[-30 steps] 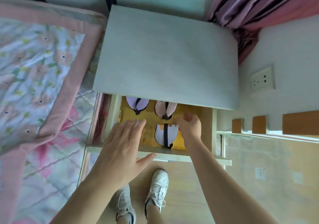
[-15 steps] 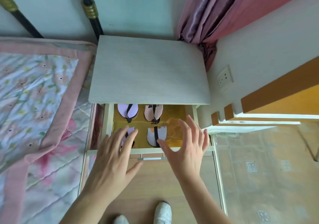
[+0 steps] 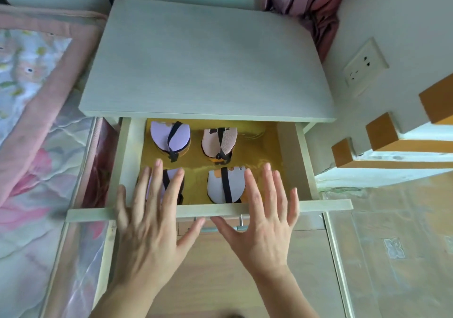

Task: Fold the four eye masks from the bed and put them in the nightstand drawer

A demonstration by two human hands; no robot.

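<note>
The nightstand drawer [image 3: 307,163] stands pulled out, its bottom lined in yellow. Folded eye masks lie in it in two rows: a lilac mask [image 3: 169,137] at the back left, a pink mask [image 3: 219,141] at the back right, a pale grey mask [image 3: 224,185] at the front right, and a lilac mask [image 3: 172,175] at the front left, partly hidden by my fingers. My left hand [image 3: 149,222] hovers open over the drawer's front edge. My right hand [image 3: 263,219] is spread open beside it, above the metal handle [image 3: 236,228]. Neither holds anything.
The nightstand's grey top [image 3: 208,58] overhangs the drawer's back. The bed [image 3: 29,126] with its pink floral quilt lies to the left. A wall socket [image 3: 365,66], pink curtain [image 3: 301,1] and wooden blocks [image 3: 381,134] are at the right.
My right hand has drawn back out of the drawer, leaving the grey mask there. Both hands now hover spread above the drawer's front edge.
</note>
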